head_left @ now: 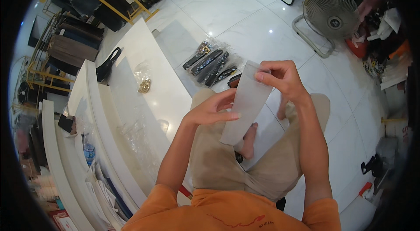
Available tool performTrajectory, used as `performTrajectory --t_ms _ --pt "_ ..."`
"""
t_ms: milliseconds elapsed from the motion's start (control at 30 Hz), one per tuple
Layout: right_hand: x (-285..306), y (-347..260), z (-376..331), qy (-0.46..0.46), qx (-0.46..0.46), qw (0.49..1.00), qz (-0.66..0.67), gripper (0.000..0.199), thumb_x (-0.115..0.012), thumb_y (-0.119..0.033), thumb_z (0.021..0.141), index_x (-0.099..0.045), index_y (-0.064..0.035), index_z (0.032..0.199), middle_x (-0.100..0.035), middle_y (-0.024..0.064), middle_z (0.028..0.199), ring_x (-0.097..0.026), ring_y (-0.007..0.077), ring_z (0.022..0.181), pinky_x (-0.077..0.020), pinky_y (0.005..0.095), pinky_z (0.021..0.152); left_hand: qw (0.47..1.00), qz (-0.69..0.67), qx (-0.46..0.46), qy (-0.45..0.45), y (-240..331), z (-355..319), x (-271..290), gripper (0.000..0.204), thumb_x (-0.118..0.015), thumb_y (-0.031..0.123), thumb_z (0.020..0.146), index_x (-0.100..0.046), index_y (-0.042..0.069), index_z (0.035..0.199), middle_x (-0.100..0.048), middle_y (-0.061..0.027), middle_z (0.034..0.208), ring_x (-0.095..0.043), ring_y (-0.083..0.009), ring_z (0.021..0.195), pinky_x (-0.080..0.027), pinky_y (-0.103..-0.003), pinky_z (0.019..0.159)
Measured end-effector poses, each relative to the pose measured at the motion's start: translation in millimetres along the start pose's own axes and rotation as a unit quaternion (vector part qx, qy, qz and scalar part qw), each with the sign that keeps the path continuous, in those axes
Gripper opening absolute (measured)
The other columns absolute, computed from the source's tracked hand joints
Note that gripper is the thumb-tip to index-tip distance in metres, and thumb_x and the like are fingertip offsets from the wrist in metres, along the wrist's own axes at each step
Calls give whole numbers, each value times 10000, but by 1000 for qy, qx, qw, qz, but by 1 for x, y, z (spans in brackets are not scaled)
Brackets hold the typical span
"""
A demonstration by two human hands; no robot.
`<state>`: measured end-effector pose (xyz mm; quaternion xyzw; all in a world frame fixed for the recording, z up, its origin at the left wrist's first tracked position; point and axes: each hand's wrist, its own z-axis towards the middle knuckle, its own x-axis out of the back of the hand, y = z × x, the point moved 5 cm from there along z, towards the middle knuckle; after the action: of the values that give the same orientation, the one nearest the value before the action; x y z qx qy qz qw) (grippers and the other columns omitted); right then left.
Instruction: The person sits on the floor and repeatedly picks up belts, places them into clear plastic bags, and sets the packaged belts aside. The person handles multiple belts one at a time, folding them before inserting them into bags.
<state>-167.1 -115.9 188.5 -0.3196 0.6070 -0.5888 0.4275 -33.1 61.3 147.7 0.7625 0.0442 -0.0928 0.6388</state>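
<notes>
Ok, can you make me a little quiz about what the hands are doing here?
1. True or false: both hands touch the long clear plastic sleeve.
2. Which hand pinches the sleeve's top end? A) left hand B) right hand
3. What lies on the white floor past the knees?

Key:
1. True.
2. B; the left hand steadies it lower down.
3. A row of dark items in clear packets.

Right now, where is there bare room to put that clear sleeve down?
Bare white counter lies between the small gold item and the person's left hand. Open floor tiles stretch beyond the packaged dark items. Lower shelves are crowded.
</notes>
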Motion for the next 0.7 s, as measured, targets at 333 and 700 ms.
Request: performTrajectory --t_ms 333,700 --pt "41 9 -13 -10 -70 978 -194 165 -749 -77 834 -761 -2 981 -684 11 803 -564 80 709 -464 258 650 992 -34 75 -94 -53 96 -32 482 -755 211 930 -569 42 1340 -723 -98 1139 -675 -195 1104 -517 -372 993" --pt "53 36 -7 38 -114 956 -266 153 -771 -89 798 -729 6 911 -578 18 678 -479 97 638 -415 280 597 997 27 50 -47 -93 105 -23 276 -733 197 958 -694 26 1172 -749 -62 1058 -691 -146 1016 -540 -333 914"
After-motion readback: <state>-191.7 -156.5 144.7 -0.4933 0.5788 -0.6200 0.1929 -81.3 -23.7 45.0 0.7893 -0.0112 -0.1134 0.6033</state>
